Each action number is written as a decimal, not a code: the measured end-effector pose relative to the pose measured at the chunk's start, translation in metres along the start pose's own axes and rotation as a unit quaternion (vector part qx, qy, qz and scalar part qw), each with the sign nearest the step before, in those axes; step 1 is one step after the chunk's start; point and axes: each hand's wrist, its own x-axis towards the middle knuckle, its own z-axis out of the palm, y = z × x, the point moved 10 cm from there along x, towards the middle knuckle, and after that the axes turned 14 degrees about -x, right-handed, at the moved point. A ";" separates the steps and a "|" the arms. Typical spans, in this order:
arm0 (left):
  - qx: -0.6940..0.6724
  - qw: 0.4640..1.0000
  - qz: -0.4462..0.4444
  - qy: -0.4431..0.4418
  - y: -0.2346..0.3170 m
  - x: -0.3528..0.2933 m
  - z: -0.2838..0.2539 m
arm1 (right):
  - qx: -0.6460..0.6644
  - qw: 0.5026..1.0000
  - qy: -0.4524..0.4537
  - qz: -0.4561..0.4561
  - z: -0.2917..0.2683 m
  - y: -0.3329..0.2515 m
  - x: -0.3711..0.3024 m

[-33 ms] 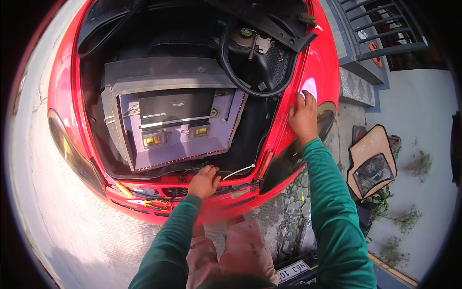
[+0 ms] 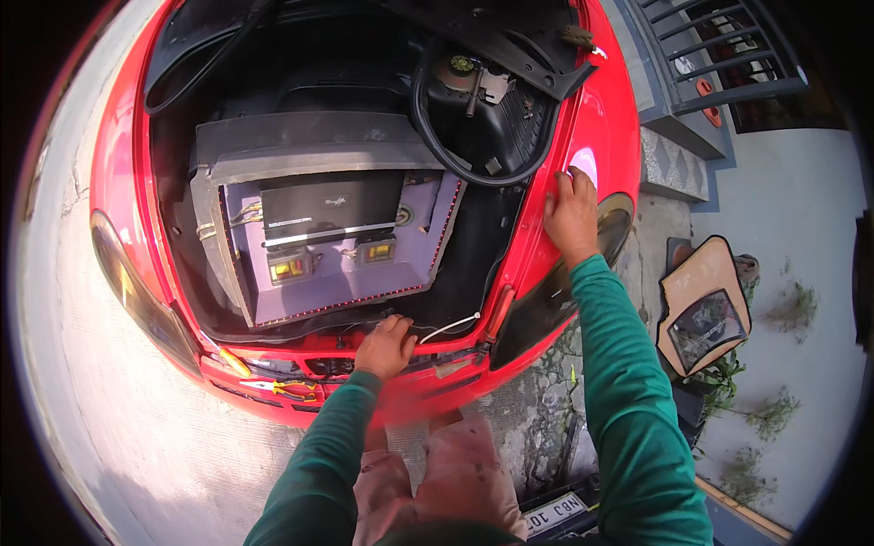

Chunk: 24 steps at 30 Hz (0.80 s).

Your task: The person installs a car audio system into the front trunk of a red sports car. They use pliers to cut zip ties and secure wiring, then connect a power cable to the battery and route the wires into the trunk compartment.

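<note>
I am bent over the open front compartment of a red car. My left hand (image 2: 386, 348) rests at its front edge, fingers curled together. A white cable tie (image 2: 448, 327) sticks out to the right from beside the thumb and appears pinched there; the fingertips are partly hidden. My right hand (image 2: 572, 215) leans on the red fender (image 2: 533, 246), fingers apart and bent, holding nothing. Ahead of my left hand sits a grey box (image 2: 341, 296) with a lilac inside and a beaded red rim. A black amplifier (image 2: 332, 205) and two yellow-windowed fuse holders (image 2: 289, 269) are mounted in it.
Pliers with yellow handles (image 2: 296, 391) and an orange-handled screwdriver (image 2: 235, 363) lie on the car's front left. A black ring (image 2: 417, 109) surrounds a fluid reservoir (image 2: 455, 77) at the back right. Right of the car stand a tan panel (image 2: 678, 291), potted plants and a grey gate (image 2: 728, 50).
</note>
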 end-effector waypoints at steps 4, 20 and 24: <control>0.035 0.999 0.020 0.024 0.002 0.000 0.001 | -0.016 0.999 -0.028 -0.003 0.034 -0.001 0.016; -0.031 0.997 0.030 0.065 0.064 0.065 -0.042 | -0.015 1.000 0.008 0.017 0.044 0.000 0.010; 0.003 0.982 0.113 0.151 0.151 0.171 -0.095 | -0.008 1.000 -0.008 0.019 0.048 0.007 0.009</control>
